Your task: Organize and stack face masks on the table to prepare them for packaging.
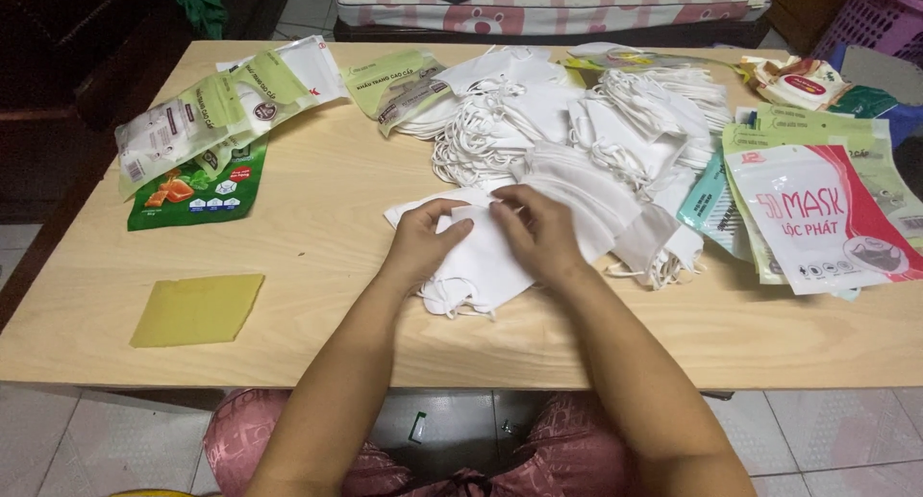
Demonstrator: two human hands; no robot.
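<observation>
Hands [481, 237] cover white mask [481, 266]; grip unclear.

A pale wooden table [317, 199] carries a heap of white fabric face masks [577, 141], glossy printed packaging pouches [207, 122] along both sides, and a flat yellow-green square sheet [197, 310].

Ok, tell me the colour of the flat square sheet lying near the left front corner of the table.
The square sheet is a dull yellow-olive, plain; head view shows it.

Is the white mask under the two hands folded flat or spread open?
Folded flat. The white mask lies as a flat shape on the table, and the left hand and right hand press on it.
</observation>
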